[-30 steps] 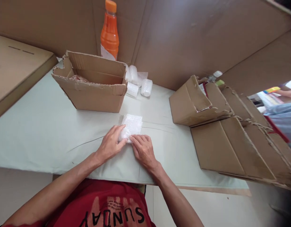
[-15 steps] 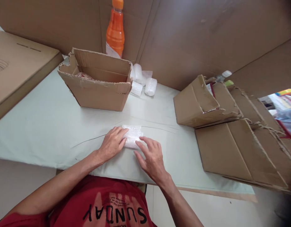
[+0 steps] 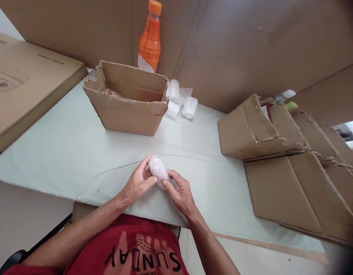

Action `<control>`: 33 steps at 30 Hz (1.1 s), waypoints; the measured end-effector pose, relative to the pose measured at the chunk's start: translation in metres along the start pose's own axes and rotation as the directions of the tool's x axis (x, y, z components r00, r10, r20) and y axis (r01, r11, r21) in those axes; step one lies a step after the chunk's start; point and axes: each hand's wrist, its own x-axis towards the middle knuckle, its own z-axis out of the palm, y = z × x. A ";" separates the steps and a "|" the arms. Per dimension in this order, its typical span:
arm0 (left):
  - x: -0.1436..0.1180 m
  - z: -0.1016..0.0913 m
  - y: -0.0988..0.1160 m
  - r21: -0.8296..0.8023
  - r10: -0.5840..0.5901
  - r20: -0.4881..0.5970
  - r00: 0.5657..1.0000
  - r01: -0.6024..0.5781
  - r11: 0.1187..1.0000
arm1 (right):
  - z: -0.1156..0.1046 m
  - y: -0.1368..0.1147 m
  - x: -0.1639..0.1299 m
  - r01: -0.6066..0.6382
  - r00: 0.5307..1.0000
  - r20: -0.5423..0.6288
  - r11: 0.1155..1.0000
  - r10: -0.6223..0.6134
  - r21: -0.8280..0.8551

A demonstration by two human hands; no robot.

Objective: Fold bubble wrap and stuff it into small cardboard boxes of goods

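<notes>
Together our two hands hold one bubble-wrap roll (image 3: 158,172) just above the desk (image 3: 64,149), near its front edge at the 6 o'clock side of the view. Our left hand (image 3: 138,184) curls its fingers (image 3: 144,168) around the roll's left flank, thumb pressed to its lower end. Our right hand (image 3: 180,193) meets it from the 3 o'clock side, its fingers (image 3: 172,175) closed on the roll's lower right. So both hands are gripping the same roll, which sits tilted, its top end leaning toward 11 o'clock.

At 11 o'clock from the roll stands one open box (image 3: 130,101), its flaps up, with something pale and wrapped showing in its left corner. Just beyond the box, at 12 o'clock, stands one orange bottle (image 3: 149,42) with an orange cap, upright against the cardboard wall (image 3: 236,46). Beside the box, at 1 o'clock, lie three small wrapped rolls (image 3: 182,105), close together; a fourth may hide behind them, we cannot tell.

At 3 o'clock lies a stack of flattened cartons (image 3: 279,152), overlapping one another; we count at least four, the far ones too crowded to separate. At 9 o'clock one large flat carton (image 3: 24,84) rests over the desk's far-left edge.
</notes>
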 end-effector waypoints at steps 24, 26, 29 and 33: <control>0.074 -0.094 0.050 0.460 0.355 -0.180 0.917 -0.241 0.854 | -0.087 -0.118 0.183 0.357 0.891 -0.093 0.813 -0.444 -0.460; 0.083 -0.098 0.042 0.516 0.362 -0.185 0.914 -0.224 0.827 | -0.074 -0.139 0.228 0.402 0.880 0.036 0.701 -0.474 -0.589; 0.084 -0.098 0.030 0.566 0.355 -0.095 0.930 -0.243 0.788 | -0.052 -0.159 0.282 0.442 0.892 0.260 0.601 -0.369 -0.666; 0.079 -0.097 0.024 0.544 0.327 -0.047 0.944 -0.250 0.801 | -0.059 -0.174 0.310 0.401 0.911 0.314 0.750 -0.267 -0.526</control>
